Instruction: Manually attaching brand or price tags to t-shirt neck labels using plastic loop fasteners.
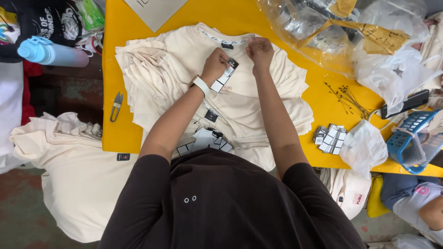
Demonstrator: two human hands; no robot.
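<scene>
A stack of cream T-shirts (pixel 161 74) lies on the yellow table (pixel 115 124). Both my hands work at the collar of the top shirt. My left hand (pixel 216 64), with a white watch on its wrist, pinches a black-and-white hang tag (pixel 226 76) just below the neck label. My right hand (pixel 260 53) is closed beside it at the collar, seemingly pinching a thin fastener; what it holds is too small to tell. More tags (pixel 207 138) lie loose on the shirt near my body.
Small snips (pixel 116 105) lie at the table's left edge. A bundle of thin black fasteners (pixel 348 97), a pile of tags (pixel 330 137), plastic bags (pixel 364 147), a blue basket (pixel 415 138) are at right. A blue bottle (pixel 48 51) and cream shirts (pixel 69 175) lie left.
</scene>
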